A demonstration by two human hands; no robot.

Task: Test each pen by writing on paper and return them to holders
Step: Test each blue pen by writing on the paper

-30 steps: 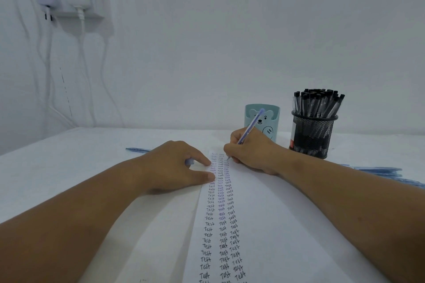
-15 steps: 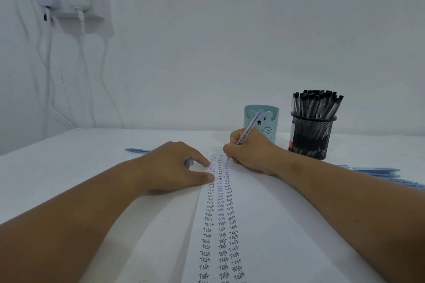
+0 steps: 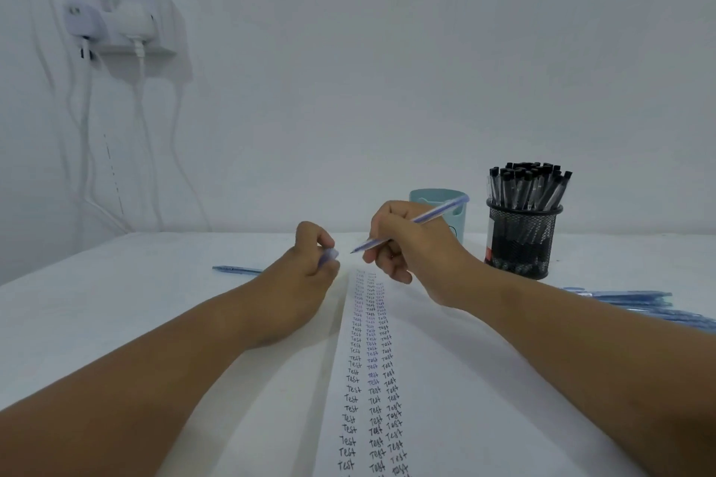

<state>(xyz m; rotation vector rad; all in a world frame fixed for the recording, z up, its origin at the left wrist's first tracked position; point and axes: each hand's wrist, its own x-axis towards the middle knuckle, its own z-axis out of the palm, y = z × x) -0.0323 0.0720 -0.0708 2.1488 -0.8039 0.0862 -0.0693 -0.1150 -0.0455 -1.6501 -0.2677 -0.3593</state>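
My right hand (image 3: 410,244) grips the thin blue pen (image 3: 410,223), tip aimed at the little cap (image 3: 330,256) my left hand (image 3: 314,263) pinches, for recapping.

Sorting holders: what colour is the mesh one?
Black mesh pen holder, head view.

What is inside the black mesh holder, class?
The black mesh holder holds many upright pens with black caps. Their lower ends show only dimly through the mesh, and the holder's bottom is hidden.
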